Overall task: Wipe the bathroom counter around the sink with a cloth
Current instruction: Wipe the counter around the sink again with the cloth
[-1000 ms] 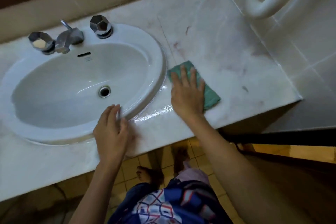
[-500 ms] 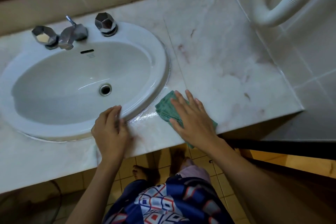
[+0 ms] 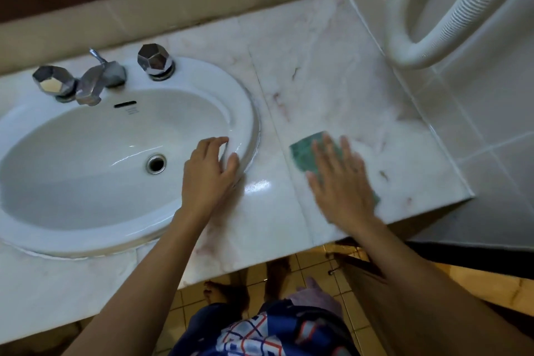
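Green cloth (image 3: 304,153) is lying flat on the marble tabletop (image 3: 332,89), pinned under the right hand (image 3: 342,185) to the right of the sink (image 3: 248,113).

Marble around the basin is showing pinkish veins and a wet sheen just in front of the sink rim. Right-hand fingers (image 3: 323,150) are lying spread and flat on the cloth, pressing it down rather than pinching it; the hand is blurring, and only the cloth's far-left corner and a sliver near the tabletop's front edge are showing. Left hand (image 3: 208,179) is resting on the sink's front-right rim, its fingers (image 3: 215,143) lying close together and curling over the rim, holding nothing. Chrome tap (image 3: 95,81) is standing at the back of the basin between two faceted knobs. White ribbed hose (image 3: 450,29) is hanging against the tiled wall on the right.
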`<action>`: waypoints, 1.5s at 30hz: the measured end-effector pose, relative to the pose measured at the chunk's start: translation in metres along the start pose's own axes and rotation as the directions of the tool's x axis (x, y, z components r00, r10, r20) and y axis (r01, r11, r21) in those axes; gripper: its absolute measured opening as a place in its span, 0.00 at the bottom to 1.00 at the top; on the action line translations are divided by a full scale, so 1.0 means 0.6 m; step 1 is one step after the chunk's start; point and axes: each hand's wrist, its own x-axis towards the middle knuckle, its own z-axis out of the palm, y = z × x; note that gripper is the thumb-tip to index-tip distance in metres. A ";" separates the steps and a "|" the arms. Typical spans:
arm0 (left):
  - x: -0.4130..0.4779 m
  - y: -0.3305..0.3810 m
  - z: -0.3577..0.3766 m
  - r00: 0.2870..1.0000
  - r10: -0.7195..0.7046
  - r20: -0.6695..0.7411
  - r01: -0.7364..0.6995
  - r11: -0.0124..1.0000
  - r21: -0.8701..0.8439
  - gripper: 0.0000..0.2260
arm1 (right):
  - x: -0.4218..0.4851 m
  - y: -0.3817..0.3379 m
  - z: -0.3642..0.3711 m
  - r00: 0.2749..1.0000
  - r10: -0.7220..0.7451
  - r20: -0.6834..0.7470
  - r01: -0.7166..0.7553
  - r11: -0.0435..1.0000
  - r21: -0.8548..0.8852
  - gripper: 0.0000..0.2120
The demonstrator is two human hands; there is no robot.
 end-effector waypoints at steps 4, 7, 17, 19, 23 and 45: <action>0.005 0.002 0.005 0.992 -0.115 0.053 0.118 0.992 -0.052 0.19 | 0.134 0.074 -0.033 0.961 0.262 -0.082 -0.259 0.965 0.047 0.30; -0.001 0.002 0.008 0.996 -0.072 0.044 0.071 0.997 0.019 0.18 | 0.245 0.069 -0.052 0.948 0.309 -0.070 -0.306 0.950 0.058 0.29; -0.005 -0.003 0.009 0.997 -0.047 0.057 0.044 0.998 0.052 0.22 | 0.325 -0.074 -0.030 0.997 -0.060 -0.046 0.064 0.992 0.104 0.28; -0.006 -0.001 0.008 0.997 -0.058 0.056 0.057 0.998 0.032 0.23 | 0.257 -0.104 -0.009 0.996 -0.041 -0.079 0.052 0.988 0.143 0.28; -0.008 0.002 0.006 0.997 -0.060 0.051 0.061 0.998 -0.008 0.24 | 0.060 -0.148 0.021 0.995 -0.013 -0.102 0.034 0.979 0.202 0.29; -0.012 -0.002 0.000 0.996 -0.082 -0.037 0.077 0.991 -0.111 0.15 | 0.004 -0.178 0.038 0.979 0.173 -0.104 -0.153 0.972 0.181 0.30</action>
